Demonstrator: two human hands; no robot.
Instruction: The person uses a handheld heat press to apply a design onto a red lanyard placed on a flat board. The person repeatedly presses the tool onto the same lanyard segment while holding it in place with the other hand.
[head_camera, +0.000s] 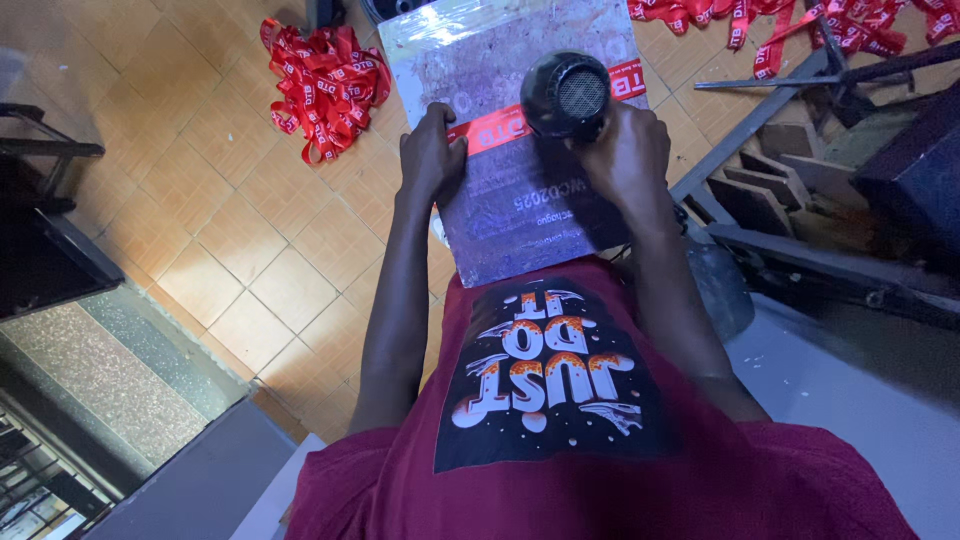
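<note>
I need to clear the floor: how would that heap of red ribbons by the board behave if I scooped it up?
The red ribbon heap looks floppy: its bands lie in loose loops on the tiled floor, so it would likely sag and trail. It is probably light for its bulk, being thin strips. Strands may snag or slip out, since they look tangled.

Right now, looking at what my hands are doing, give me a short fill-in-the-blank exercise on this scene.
1. The right hand grips a black ____ over the board.
2. The left hand presses a ____ ribbon flat on the board.
3. A heap of ribbons lies on the tiled ____ to the left of the board.

Missing words: hair dryer; red; floor
</note>
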